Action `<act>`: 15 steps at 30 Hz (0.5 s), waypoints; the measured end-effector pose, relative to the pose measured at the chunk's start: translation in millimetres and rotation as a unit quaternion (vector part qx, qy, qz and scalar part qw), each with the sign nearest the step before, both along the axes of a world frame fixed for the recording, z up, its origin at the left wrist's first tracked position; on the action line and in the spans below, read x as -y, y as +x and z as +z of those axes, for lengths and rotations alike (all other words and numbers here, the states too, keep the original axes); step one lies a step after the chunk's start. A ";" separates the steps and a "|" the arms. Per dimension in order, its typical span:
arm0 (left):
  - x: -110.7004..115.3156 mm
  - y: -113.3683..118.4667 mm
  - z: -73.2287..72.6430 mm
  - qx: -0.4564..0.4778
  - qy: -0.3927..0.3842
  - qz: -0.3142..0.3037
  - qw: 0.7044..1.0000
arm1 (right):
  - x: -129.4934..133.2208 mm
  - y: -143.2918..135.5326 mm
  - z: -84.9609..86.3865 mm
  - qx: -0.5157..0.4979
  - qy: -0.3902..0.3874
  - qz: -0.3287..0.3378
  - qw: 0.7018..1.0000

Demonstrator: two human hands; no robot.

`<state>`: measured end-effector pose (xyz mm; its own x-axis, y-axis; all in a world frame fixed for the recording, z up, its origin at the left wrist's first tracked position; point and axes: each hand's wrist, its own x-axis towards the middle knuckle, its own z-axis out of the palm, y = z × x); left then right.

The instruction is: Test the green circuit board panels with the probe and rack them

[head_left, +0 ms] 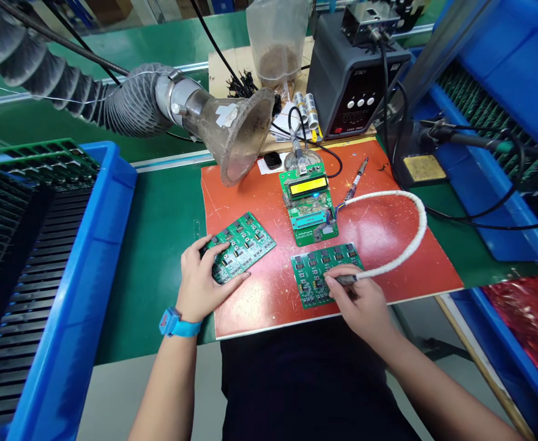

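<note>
My left hand (202,275) grips the left end of a green circuit board (250,242), fingers over its top and thumb stretched along the near edge. The board lies slanted on the orange-red mat. With my right hand (358,300) I pinch a dark probe (346,279), its white sleeved cable (418,239) looping back to the programmer. The probe's tip is hidden by my fingers, over a second circuit board (312,282) with small digit displays. Just behind that board is the green programmer board (306,211), its yellow screen lit and a teal socket below.
A fume extraction funnel (245,135) hangs over the mat (269,306). Blue bins with racked boards stand left (73,269) and right (461,135). At the back are a soldering station (355,79) and a clear plastic container (278,43). A pen (357,177) lies beside the programmer.
</note>
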<state>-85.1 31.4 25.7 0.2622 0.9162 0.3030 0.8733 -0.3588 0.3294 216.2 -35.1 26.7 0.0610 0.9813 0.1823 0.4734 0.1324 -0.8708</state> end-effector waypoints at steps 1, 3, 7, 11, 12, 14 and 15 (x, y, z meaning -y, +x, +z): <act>0.0 0.0 0.0 0.000 0.001 -0.001 1.000 | -0.1 0.1 -0.3 -0.001 0.001 0.000 1.000; -0.1 0.0 0.0 -0.001 0.003 -0.002 1.000 | -0.5 0.3 -0.4 -0.001 0.000 0.000 1.000; -0.2 0.2 0.3 -0.001 0.004 -0.002 1.000 | -0.8 0.4 0.7 0.004 -0.005 -0.003 1.000; -0.3 0.4 0.5 0.001 0.002 -0.002 1.000 | -0.8 -0.2 1.4 0.006 -0.007 -0.003 1.000; -0.3 0.4 0.5 0.002 0.001 -0.002 1.000 | -0.9 -0.3 1.4 0.006 -0.006 -0.005 1.000; -0.3 0.3 0.4 0.004 -0.002 -0.001 1.000 | -1.2 -0.1 1.5 0.008 -0.004 -0.008 1.000; -0.4 0.3 0.4 0.005 -0.004 0.000 1.000 | -1.4 0.2 1.6 0.007 -0.004 -0.010 1.000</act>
<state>-84.8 31.8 26.0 0.2602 0.9181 0.2990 0.8698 -0.3573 0.3402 216.4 -33.8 28.3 0.0780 0.9815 0.1747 0.4879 0.1152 -0.8653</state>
